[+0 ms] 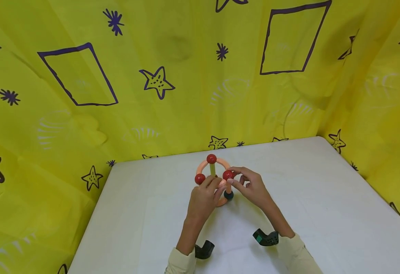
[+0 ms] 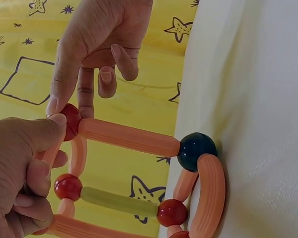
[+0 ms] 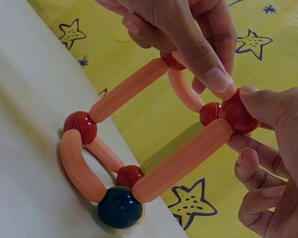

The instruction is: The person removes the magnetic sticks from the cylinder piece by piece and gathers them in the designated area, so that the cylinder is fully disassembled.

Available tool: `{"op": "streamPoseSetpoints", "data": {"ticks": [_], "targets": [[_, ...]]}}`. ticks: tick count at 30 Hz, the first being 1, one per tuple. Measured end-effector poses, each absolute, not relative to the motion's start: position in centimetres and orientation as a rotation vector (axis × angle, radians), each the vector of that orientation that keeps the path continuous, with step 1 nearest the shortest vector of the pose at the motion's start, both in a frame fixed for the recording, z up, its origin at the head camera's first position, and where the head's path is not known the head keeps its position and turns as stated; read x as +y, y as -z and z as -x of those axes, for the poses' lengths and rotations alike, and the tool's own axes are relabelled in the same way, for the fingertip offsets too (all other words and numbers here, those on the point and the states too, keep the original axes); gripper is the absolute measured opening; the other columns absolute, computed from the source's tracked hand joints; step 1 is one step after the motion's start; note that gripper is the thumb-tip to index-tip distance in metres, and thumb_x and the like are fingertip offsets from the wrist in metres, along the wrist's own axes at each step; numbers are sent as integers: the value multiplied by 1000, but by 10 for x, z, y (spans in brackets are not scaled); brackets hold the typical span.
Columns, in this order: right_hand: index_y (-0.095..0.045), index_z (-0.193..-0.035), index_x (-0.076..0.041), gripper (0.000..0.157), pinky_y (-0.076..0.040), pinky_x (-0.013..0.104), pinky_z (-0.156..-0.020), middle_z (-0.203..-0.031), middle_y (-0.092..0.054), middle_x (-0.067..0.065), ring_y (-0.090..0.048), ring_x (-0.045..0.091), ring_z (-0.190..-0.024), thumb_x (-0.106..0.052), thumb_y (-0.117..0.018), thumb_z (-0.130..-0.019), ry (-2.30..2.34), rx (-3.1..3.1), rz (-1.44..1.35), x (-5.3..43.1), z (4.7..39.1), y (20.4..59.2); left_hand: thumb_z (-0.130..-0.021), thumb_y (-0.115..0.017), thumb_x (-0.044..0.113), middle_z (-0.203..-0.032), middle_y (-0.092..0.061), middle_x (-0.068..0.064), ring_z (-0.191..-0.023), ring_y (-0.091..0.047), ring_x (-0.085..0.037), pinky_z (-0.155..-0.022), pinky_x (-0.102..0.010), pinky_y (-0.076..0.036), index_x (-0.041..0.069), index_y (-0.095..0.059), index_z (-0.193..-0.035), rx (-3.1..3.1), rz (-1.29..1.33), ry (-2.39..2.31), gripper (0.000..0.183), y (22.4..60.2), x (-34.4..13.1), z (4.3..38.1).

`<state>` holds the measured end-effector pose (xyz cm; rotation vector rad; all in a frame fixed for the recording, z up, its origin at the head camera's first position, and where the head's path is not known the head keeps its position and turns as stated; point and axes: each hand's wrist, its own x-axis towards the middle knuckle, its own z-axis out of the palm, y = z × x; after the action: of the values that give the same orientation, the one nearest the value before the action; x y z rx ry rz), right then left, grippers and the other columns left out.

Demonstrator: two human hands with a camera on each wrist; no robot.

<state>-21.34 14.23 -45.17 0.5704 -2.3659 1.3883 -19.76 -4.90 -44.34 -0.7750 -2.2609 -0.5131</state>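
A frame of orange sticks and glossy balls stands on the table. Its upper ring has a red ball [image 1: 211, 158] at the back and another red ball [image 1: 200, 179] at the left. My right hand [image 1: 253, 186] pinches the red ball [image 3: 240, 115] at the upper right between thumb and fingers. Close beside it, my left hand [image 1: 203, 198] pinches an orange curved stick [image 2: 52, 151], mostly covered by the fingers, whose end meets that ball. Below hangs an upright orange stick [image 2: 131, 137] reaching a dark blue-green ball [image 2: 196, 151] at the base. A yellow-green stick [image 3: 171, 147] is the back upright.
The white table [image 1: 145, 213] spreads around the frame. A yellow curtain [image 1: 186, 114] with purple stars and outlines hangs behind it and along the sides. Each wrist wears a black camera mount, one at the left wrist [image 1: 204, 250] and one at the right [image 1: 266, 238].
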Motion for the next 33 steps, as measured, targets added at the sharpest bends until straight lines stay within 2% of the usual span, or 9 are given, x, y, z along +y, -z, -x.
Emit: {"op": "streamPoseSetpoints", "data": {"ticks": [16, 21, 33], "targets": [[-65, -123, -8, 40, -41, 21, -48, -102, -69, 11, -50, 14, -62, -9, -74, -85, -1417, -2347, -567, 139, 212, 452, -87, -73, 23, -97, -71, -4, -70, -70, -13, -67, -17, -55, 8, -73, -101, -2281, 821, 562, 21, 442, -53, 199], [-66, -122, -11, 37, -42, 21, -49, -101, -69, 9, -50, 11, -62, -12, -74, -86, -1421, -2345, -586, 139, 213, 452, -86, -73, 23, -98, -71, -4, -71, -70, -13, -69, -19, -55, 8, -74, -101, -2295, 816, 585, 21, 441, -54, 198], [-66, -121, -12, 37, -44, 22, -48, -101, -69, 7, -50, 9, -59, -10, -75, -85, -1415, -2288, -640, 143, 216, 455, -82, -78, 24, -95, -69, -3, -60, -66, -12, -63, -18, -55, 9, -72, -101, -2308, 857, 519, 24, 443, -54, 197]]}}
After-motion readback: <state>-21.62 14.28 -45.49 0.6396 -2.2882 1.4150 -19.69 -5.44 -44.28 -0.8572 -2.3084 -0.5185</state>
